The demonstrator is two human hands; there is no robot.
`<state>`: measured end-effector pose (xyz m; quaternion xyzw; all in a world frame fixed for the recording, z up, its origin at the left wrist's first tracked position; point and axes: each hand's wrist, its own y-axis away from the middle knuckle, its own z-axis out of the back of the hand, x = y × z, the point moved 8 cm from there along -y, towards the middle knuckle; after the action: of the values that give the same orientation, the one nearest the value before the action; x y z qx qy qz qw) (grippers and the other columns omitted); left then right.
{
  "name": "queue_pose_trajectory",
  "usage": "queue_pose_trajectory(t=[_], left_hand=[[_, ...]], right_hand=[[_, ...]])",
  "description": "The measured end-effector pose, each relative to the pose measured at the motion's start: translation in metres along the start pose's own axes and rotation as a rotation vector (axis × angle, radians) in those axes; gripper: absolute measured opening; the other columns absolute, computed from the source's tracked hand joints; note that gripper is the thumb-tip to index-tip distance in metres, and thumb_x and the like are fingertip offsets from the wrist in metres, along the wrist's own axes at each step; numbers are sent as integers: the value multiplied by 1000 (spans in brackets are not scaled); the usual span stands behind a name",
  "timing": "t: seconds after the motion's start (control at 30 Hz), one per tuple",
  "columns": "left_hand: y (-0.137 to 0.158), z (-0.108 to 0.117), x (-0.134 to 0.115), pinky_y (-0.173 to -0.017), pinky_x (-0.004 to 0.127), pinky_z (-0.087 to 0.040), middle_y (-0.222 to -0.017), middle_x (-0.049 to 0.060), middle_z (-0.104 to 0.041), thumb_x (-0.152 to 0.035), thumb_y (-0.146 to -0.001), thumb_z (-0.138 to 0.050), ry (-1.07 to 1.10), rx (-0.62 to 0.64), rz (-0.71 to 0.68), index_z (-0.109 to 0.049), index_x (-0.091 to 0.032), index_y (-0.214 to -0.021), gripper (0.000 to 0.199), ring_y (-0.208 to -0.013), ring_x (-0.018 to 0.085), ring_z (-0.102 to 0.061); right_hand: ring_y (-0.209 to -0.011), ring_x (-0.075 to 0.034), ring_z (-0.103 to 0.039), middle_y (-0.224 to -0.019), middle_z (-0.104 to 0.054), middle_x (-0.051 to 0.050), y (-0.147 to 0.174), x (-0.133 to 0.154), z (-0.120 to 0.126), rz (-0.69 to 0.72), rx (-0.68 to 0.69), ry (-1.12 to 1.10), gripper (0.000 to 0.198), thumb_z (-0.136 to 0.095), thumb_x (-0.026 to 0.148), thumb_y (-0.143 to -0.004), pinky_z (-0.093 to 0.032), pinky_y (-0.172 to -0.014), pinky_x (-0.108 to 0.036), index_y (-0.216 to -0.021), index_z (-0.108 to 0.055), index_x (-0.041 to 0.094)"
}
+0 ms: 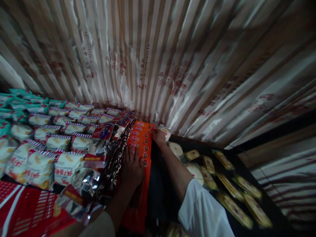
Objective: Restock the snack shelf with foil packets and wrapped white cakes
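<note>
- Orange strip (146,153) is seen on desk (160,177), beside dark packs (121,126).
- Left hand (133,166) is laid open on it; right hand (159,135) is curled at far edge, grip cannot be told.
- Judged light, flexible, slick; best held by edges.

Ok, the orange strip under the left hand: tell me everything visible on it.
The orange strip is long and narrow, running away from the wearer, with pinkish ovals and a column of dark round prints; lettering is unreadable. Card or film, can't tell. The left hand lies on it, the right hand is at its far right edge. Dark foil packets sit to its left.
</note>
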<state>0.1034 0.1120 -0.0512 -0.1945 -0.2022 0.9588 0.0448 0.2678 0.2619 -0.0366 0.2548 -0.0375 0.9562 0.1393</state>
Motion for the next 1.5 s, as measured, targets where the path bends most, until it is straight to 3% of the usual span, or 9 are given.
queue_pose_trajectory(t=[0.13, 0.27, 0.5, 0.67, 0.87, 1.1, 1.3, 1.5], left_hand=[[1, 1, 0, -107, 54, -31, -147, 17, -32, -33, -89, -42, 17, -27, -31, -38, -12, -138, 53, -138, 34, -22], [0, 1, 2, -106, 53, -31, -146, 17, -34, -32, -89, -42, 14, -38, -11, -40, -12, -137, 53, -137, 34, -24], [-1, 0, 1, -107, 52, -30, -144, 21, -35, -31, -88, -43, -1, 4, 18, -44, -8, -134, 51, -134, 36, -29], [-1, 1, 0, -107, 52, -28, -144, 22, -35, -31, -88, -43, -13, -5, 13, -46, -7, -133, 50, -135, 37, -28], [-1, -2, 0, -107, 52, -28, -143, 21, -36, -32, -88, -42, -16, 8, 7, -44, -7, -134, 52, -134, 36, -29], [-4, -2, 0, -107, 52, -29, -144, 20, -37, -35, -87, -46, -92, 57, 31, -44, -10, -134, 53, -135, 36, -28], [-9, 3, -5, -108, 50, -28, -138, 22, -43, -34, -85, -49, -139, 119, 29, -44, -7, -135, 57, -130, 35, -37], [-13, 1, -8, -107, 48, -31, -142, 22, -38, -31, -87, -46, -117, 126, 20, -47, -6, -132, 51, -133, 35, -32]], right_hand=[[-92, -18, -65, -102, -70, -9, 21, 0, 5, 87, -58, -72, 35, -38, 14, -87, -48, -82, -26, -113, -62, 16], [-105, -18, -61, -116, -65, -10, 57, -8, 4, 184, -141, -206, 41, -37, 11, -84, -45, -94, -30, -120, -57, 14], [-106, -14, -62, -115, -66, -5, 89, -17, -13, 208, -29, -369, 43, -35, 9, -84, -46, -95, -29, -122, -55, 18], [-111, -15, -59, -121, -62, -9, 92, -27, -16, 114, -7, -478, 47, -38, 12, -85, -45, -98, -31, -131, -45, 14], [-118, -16, -54, -127, -58, -12, 118, -30, -22, 33, -47, -622, 48, -35, 21, -88, -41, -102, -31, -135, -41, 10], [-118, -20, -54, -126, -59, -11, 137, -32, -25, 6, -72, -635, 55, -34, 32, -88, -39, -103, -37, -139, -35, 12], [-127, -21, -44, -136, -49, -12, 143, -32, -29, 59, -104, -587, 58, -31, 38, -88, -33, -108, -40, -139, -36, 11], [-126, -24, -45, -134, -50, -16, 147, -24, -28, 92, -130, -475, 61, -28, 41, -88, -34, -106, -41, -136, -41, 6]])
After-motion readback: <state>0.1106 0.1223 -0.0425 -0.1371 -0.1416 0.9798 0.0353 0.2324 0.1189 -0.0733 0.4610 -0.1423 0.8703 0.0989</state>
